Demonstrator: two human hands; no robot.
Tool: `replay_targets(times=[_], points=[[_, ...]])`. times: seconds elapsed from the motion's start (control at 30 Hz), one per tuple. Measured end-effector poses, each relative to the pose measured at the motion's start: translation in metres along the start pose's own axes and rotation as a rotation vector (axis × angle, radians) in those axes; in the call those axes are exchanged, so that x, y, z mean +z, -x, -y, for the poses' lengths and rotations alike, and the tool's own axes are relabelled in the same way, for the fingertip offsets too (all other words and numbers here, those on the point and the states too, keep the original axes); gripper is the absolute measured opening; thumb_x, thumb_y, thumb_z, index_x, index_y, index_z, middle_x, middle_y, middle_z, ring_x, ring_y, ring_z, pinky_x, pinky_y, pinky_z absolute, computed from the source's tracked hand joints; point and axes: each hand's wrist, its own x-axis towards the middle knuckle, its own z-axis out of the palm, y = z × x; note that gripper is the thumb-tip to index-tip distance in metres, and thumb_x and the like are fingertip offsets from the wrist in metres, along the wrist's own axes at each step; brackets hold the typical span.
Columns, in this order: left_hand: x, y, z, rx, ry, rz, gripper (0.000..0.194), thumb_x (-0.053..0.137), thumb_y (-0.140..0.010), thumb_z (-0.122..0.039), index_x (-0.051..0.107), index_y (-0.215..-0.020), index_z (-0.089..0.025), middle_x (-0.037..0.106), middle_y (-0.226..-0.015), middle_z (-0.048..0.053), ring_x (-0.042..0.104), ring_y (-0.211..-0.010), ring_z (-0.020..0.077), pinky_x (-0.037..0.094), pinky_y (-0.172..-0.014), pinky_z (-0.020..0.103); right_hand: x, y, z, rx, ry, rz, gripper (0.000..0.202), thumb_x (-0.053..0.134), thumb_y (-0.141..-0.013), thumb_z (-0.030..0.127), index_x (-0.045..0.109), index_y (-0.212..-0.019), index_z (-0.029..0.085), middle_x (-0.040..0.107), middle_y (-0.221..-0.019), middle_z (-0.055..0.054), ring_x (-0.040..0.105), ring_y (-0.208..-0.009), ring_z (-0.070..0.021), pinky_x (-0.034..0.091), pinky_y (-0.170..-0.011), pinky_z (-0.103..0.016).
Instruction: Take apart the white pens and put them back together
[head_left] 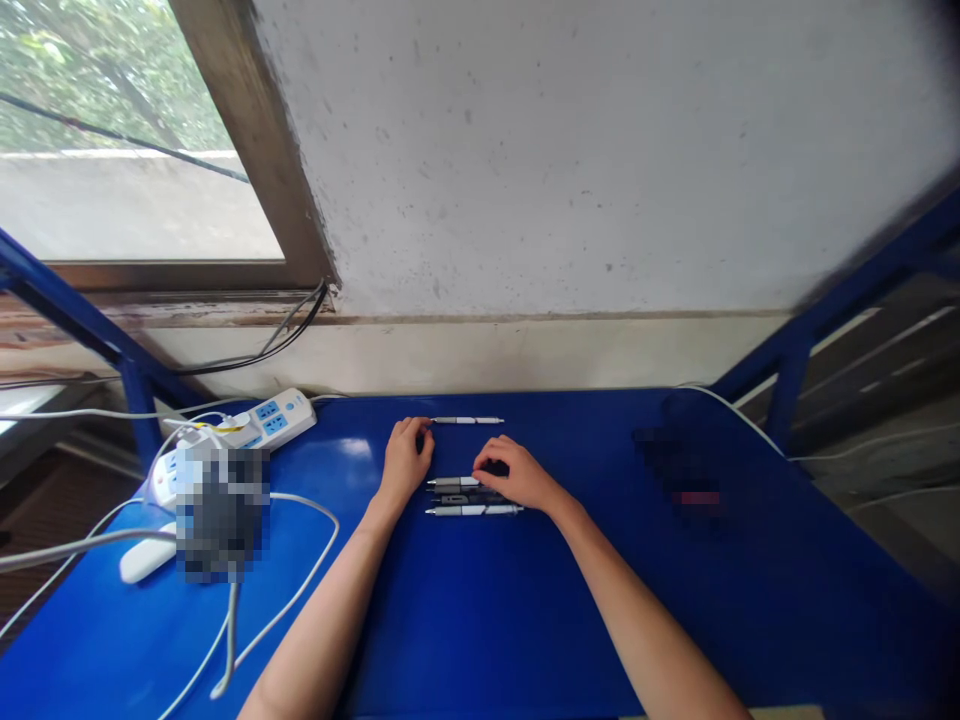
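Four fingers of my left hand (409,458) are curled, and its fingertips are closed at the left end of a grey-and-white pen (469,420), which lies crosswise at the back of the blue table (450,620). Closer to me, my right hand (517,473) pinches a second grey-and-white pen (452,484) between thumb and forefinger; the hand covers this pen's right part. Just below it lies a dark pen (454,499), also partly covered by that hand. A third grey-and-white pen (472,511) lies nearest me, roughly parallel to the others.
On the left, white power strips (289,415) carry plugs and loose cables (334,530), beside a blurred-out dark object (223,515). Another blurred dark object (679,465) lies at the right. A wall (562,200) rises behind the table, and blue frame bars (787,375) flank it.
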Motion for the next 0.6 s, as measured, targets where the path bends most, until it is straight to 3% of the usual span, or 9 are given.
replay_targets(times=[0.1, 0.4, 0.6], points=[[0.0000, 0.0000, -0.0001, 0.011, 0.000, 0.008, 0.016, 0.048, -0.088, -0.018, 0.062, -0.095, -0.020, 0.062, -0.084, 0.006, 0.056, -0.082, 0.0206, 0.045, -0.077, 0.034, 0.0023, 0.0009, 0.0013, -0.006, 0.021, 0.059, 0.006, 0.067, -0.082, 0.030, 0.068, -0.081, 0.024, 0.062, -0.085, -0.003, 0.057, -0.087, -0.0194, 0.042, -0.085, -0.036], [-0.0012, 0.0002, -0.0010, 0.027, 0.015, 0.041, 0.018, 0.046, -0.089, -0.019, 0.063, -0.087, -0.019, 0.062, -0.078, 0.005, 0.055, -0.077, 0.0190, 0.043, -0.074, 0.032, 0.0025, 0.0016, -0.0018, 0.021, 0.031, 0.044, 0.008, 0.064, -0.084, 0.030, 0.068, -0.081, 0.024, 0.062, -0.087, -0.004, 0.055, -0.089, -0.0197, 0.042, -0.085, -0.036], [-0.0072, -0.0001, -0.0080, 0.027, 0.070, 0.045, 0.021, 0.045, -0.092, -0.025, 0.065, -0.087, -0.019, 0.065, -0.080, 0.005, 0.056, -0.079, 0.0191, 0.043, -0.076, 0.032, 0.0026, 0.0017, -0.0063, 0.063, -0.036, -0.041, 0.012, 0.062, -0.084, 0.032, 0.067, -0.078, 0.023, 0.063, -0.081, -0.004, 0.056, -0.082, -0.0198, 0.044, -0.077, -0.034]])
